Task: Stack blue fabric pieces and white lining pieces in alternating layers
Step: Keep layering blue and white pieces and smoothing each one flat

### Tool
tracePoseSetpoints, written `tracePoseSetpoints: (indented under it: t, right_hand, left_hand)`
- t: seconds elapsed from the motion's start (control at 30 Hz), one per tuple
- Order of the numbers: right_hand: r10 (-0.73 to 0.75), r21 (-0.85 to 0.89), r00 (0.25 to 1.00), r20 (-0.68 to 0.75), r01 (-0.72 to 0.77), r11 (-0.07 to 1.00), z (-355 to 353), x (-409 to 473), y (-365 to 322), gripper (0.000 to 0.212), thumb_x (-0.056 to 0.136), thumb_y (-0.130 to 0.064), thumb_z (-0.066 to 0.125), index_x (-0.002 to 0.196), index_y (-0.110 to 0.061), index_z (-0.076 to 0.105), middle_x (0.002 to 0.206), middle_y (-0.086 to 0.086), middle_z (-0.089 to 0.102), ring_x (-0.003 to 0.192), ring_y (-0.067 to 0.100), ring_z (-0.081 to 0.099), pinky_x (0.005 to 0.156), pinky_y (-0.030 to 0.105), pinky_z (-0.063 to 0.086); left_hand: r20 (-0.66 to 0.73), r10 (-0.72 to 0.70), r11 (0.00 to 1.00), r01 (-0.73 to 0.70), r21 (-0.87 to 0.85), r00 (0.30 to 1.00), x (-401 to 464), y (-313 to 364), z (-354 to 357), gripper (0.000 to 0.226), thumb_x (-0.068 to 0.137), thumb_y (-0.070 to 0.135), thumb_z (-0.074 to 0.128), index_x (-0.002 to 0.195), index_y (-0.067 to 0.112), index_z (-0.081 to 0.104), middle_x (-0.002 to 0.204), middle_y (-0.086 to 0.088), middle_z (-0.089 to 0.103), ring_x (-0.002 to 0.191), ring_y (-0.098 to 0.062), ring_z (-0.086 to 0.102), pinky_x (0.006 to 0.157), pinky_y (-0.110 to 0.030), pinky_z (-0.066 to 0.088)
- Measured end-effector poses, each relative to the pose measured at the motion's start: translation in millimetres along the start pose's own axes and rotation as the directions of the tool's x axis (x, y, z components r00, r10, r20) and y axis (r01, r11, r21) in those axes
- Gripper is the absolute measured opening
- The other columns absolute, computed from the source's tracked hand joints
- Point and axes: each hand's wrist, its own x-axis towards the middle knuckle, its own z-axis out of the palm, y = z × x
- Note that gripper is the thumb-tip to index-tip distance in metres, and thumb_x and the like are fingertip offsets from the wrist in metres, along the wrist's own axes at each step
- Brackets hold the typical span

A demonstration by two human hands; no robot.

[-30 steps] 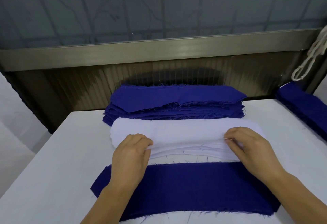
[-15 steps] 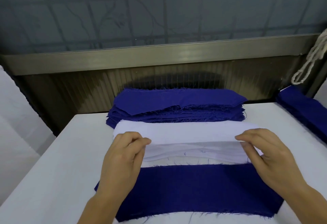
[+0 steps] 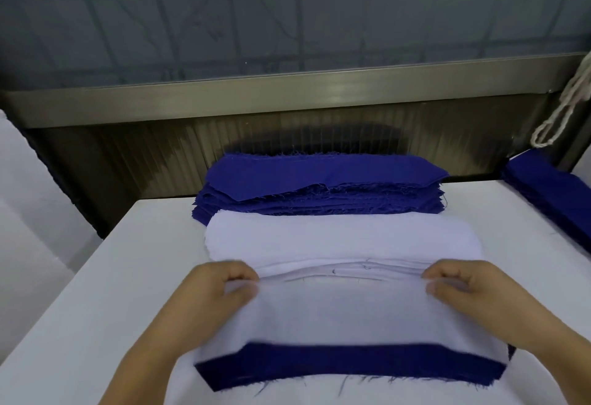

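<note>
My left hand (image 3: 220, 286) and right hand (image 3: 463, 289) each pinch an end of one white lining piece (image 3: 345, 315), draped over the blue fabric piece (image 3: 351, 364) nearest me. White lining stack (image 3: 342, 238) beyond, blue stack (image 3: 323, 187) behind it, on the white surface (image 3: 105, 292).

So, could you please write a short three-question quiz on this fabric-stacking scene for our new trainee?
1. True or false: both hands pinch the white lining piece.
2. What lies under that piece, nearest the camera? A) the blue fabric piece B) a rope C) a folded towel
3. Which stack sits farther from the person: the white lining stack or the blue fabric stack?

Key
1. True: the left hand and the right hand each grip a far corner.
2. A
3. The blue fabric stack.
</note>
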Motion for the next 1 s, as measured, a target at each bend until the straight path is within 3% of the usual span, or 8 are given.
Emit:
tracePoseSetpoints:
  t: [0.07, 0.13, 0.27, 0.5, 0.67, 0.77, 0.87, 1.0]
  right_hand:
    - [-0.203, -0.104, 0.941, -0.271, 0.181, 0.978, 3.5, -2.3, -1.7, 0.016, 0.09, -0.016, 0.064, 0.084, -0.029, 0.07, 0.089, -0.02, 0.069, 0.086, -0.007, 0.061, 0.072, 0.0, 0.039]
    - [-0.463, -0.35, 0.787, -0.408, 0.333, 0.875, 4.7, -6.1, -3.8, 0.014, 0.096, -0.021, 0.056, 0.09, -0.022, 0.068, 0.091, -0.02, 0.066, 0.092, -0.006, 0.058, 0.072, 0.001, 0.039]
    - [-0.708, -0.634, 0.646, -0.285, 0.427, 0.645, 5.6, -17.7, 14.6, 0.027, 0.087, -0.013, 0.045, 0.087, -0.004, 0.07, 0.093, 0.001, 0.066, 0.091, 0.014, 0.055, 0.087, 0.021, 0.04]
    - [-0.656, -0.675, 0.753, 0.056, 0.513, 0.53, 15.5, -37.9, 54.3, 0.03, 0.084, -0.007, 0.042, 0.081, -0.015, 0.07, 0.088, -0.006, 0.063, 0.081, 0.015, 0.055, 0.079, 0.024, 0.041]
    - [-0.614, -0.612, 0.789, 0.018, 0.494, 0.617, 17.6, -39.5, 53.4, 0.035, 0.09, -0.015, 0.035, 0.081, -0.02, 0.068, 0.089, -0.013, 0.06, 0.082, 0.008, 0.055, 0.078, 0.019, 0.041]
    - [-0.591, -0.599, 0.806, 0.019, 0.483, 0.639, 18.6, -42.0, 48.7, 0.028, 0.082, -0.012, 0.041, 0.077, -0.021, 0.067, 0.087, -0.015, 0.059, 0.08, 0.007, 0.054, 0.074, 0.018, 0.041]
    - [-0.566, -0.585, 0.824, 0.0, 0.459, 0.669, 17.1, -44.8, 41.3, 0.023, 0.077, -0.015, 0.045, 0.074, -0.021, 0.067, 0.085, -0.015, 0.059, 0.076, 0.008, 0.056, 0.069, 0.02, 0.043]
    - [-0.579, -0.543, 0.815, 0.001, 0.487, 0.685, 17.9, -48.7, 33.1, 0.021, 0.087, -0.032, 0.052, 0.08, -0.023, 0.07, 0.09, -0.015, 0.061, 0.08, 0.008, 0.059, 0.075, 0.018, 0.044]
  left_hand:
    - [-0.261, 0.095, 0.992, -0.115, -0.06, 0.961, -1.5, 5.2, -3.6, 0.02, 0.085, 0.016, 0.068, 0.079, 0.035, 0.069, 0.087, 0.018, 0.068, 0.086, 0.001, 0.061, 0.07, -0.002, 0.041]
    - [-0.381, 0.208, 0.974, -0.224, 0.002, 0.901, -5.6, 9.6, -9.0, 0.022, 0.083, 0.014, 0.068, 0.082, 0.035, 0.068, 0.091, 0.019, 0.066, 0.089, 0.0, 0.06, 0.07, -0.001, 0.041]
    - [-0.183, 0.232, 0.971, -0.24, -0.019, 0.955, -18.8, -1.8, -13.6, 0.038, 0.075, -0.004, 0.073, 0.076, 0.034, 0.072, 0.093, 0.015, 0.064, 0.092, -0.004, 0.06, 0.075, -0.004, 0.042]
    - [0.309, 0.106, 0.979, -0.153, 0.131, 0.945, -26.9, -24.5, -0.8, 0.035, 0.081, 0.005, 0.066, 0.077, 0.039, 0.07, 0.094, 0.022, 0.061, 0.089, -0.001, 0.061, 0.08, -0.015, 0.048]
    - [0.364, 0.09, 0.979, -0.149, 0.137, 0.927, -25.8, -27.6, 3.7, 0.033, 0.081, 0.008, 0.062, 0.081, 0.04, 0.069, 0.097, 0.024, 0.06, 0.091, 0.002, 0.06, 0.081, -0.014, 0.047]
    - [0.368, 0.075, 0.977, -0.142, 0.157, 0.927, -27.1, -24.9, 4.0, 0.014, 0.073, 0.04, 0.071, 0.085, 0.045, 0.067, 0.1, 0.026, 0.058, 0.094, 0.004, 0.057, 0.081, -0.011, 0.045]
    - [0.336, 0.094, 0.979, -0.148, 0.138, 0.937, -27.4, -23.0, 9.1, 0.03, 0.068, 0.066, 0.064, 0.09, 0.046, 0.065, 0.104, 0.027, 0.056, 0.1, 0.006, 0.053, 0.085, -0.013, 0.043]
    - [0.31, 0.21, 0.959, -0.258, 0.121, 0.927, -25.5, -15.6, 23.3, 0.018, 0.086, 0.049, 0.059, 0.104, 0.046, 0.062, 0.116, 0.037, 0.044, 0.114, 0.013, 0.039, 0.095, -0.008, 0.033]
